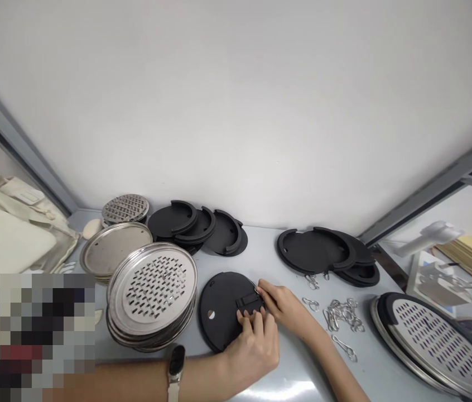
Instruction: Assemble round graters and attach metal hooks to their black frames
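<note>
A round black plastic disc point(223, 304) lies on the grey table in front of me, its raised rectangular catch near the right side and a small round hole at the left. My left hand point(256, 346), a watch on its wrist, curls its fingers onto the lower right of the disc beside the catch. At the disc's upper right edge, my right hand point(278, 304) is closed in a pinch, with a bit of shiny bent wire at the fingertips, like the loose wire clips point(345, 315) to the right. Most of that wire is hidden.
Metal grater plates point(156, 287) are stacked at the left, with plain metal discs point(116, 248) behind. Black rimmed holders point(219, 231) overlap along the wall, more holders point(315, 251) at back right. Grater plates in black rims point(437, 340) lie front right.
</note>
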The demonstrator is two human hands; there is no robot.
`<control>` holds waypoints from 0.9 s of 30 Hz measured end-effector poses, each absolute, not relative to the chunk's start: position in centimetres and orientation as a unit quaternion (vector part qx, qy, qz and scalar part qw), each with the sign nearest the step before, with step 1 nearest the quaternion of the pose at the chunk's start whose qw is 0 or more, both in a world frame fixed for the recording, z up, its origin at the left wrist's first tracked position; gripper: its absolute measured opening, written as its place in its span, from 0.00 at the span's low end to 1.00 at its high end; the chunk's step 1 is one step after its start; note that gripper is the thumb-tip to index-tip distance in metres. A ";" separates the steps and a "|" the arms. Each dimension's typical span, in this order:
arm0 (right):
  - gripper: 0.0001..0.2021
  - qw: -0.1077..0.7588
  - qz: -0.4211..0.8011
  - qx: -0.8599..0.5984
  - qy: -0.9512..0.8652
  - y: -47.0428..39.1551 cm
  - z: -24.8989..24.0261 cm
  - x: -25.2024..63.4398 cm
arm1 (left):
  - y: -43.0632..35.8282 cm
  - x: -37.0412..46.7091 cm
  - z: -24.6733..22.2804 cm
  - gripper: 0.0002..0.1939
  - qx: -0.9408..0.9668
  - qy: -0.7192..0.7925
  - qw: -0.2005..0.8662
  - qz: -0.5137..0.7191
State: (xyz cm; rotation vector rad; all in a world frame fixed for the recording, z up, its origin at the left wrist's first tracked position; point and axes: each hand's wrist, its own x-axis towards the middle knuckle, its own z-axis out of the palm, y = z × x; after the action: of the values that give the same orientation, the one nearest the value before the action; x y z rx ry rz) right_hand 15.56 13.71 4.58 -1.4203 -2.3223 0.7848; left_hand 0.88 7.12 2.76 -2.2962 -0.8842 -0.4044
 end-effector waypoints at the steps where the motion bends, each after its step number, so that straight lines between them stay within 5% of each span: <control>1: 0.13 0.155 0.275 -0.495 -0.809 13.7 4.6 15.6 | 7.1 0.9 2.6 0.14 -0.872 -0.338 0.318 -0.157; 27: 0.11 0.171 0.284 -0.509 -0.794 13.6 4.5 15.5 | 7.1 0.9 3.0 0.14 -0.872 -0.338 0.313 -0.167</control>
State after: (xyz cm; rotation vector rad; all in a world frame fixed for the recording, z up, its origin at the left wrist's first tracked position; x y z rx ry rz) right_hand 15.50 13.63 4.48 -1.4451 -2.2567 0.8077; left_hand 0.86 7.08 2.97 -2.2983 -0.8922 -0.4406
